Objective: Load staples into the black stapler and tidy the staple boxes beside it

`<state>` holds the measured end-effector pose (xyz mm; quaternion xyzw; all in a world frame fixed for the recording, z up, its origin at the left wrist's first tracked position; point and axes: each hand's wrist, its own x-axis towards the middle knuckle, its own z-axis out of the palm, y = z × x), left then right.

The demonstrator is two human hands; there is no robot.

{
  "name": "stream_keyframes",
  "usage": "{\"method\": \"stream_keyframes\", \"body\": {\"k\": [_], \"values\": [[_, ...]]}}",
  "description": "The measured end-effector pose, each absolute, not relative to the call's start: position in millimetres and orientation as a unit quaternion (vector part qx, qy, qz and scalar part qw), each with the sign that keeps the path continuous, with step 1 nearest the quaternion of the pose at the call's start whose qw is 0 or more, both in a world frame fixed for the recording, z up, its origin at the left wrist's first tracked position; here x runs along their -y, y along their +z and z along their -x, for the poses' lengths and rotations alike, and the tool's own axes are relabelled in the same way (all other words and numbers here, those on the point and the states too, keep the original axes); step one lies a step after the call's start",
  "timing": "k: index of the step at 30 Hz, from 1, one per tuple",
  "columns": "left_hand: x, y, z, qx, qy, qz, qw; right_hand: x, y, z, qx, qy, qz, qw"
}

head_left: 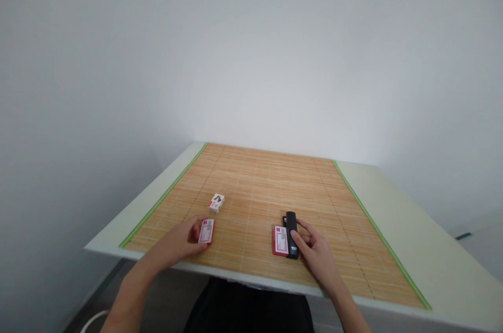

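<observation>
My left hand rests on the bamboo mat, fingers curled around a small red and white box standing on its edge. A second small white box lies just beyond it, apart from the hand. My right hand grips a black stapler that lies on the mat, thumb on its near side and fingers along its right. A flat red and white box lies against the stapler's left side.
The mat has green edging and covers most of a pale table. A plain white wall rises behind. The table's near edge runs just in front of my hands, with dark clothing below it.
</observation>
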<state>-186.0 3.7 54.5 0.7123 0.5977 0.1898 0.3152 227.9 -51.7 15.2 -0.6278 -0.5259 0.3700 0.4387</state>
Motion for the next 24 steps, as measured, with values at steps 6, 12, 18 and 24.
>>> {"method": "stream_keyframes", "body": {"k": [6,12,18,24], "values": [[6.1,70.8,92.0,-0.497,0.250,-0.762,0.331,50.1,10.9,-227.4,0.536,0.379,0.620,0.429],[17.4,73.9,11.1,-0.411,0.280,-0.801,0.332,51.3,12.2,-226.0,0.543,0.374,0.613,0.436],[9.4,65.2,0.8,-0.384,0.288,-0.799,0.363,50.6,11.3,-225.3,0.556,0.356,0.614,0.433],[13.4,59.2,-6.1,-0.375,0.286,-0.785,0.401,51.3,13.4,-225.2,0.564,0.365,0.608,0.423]]}}
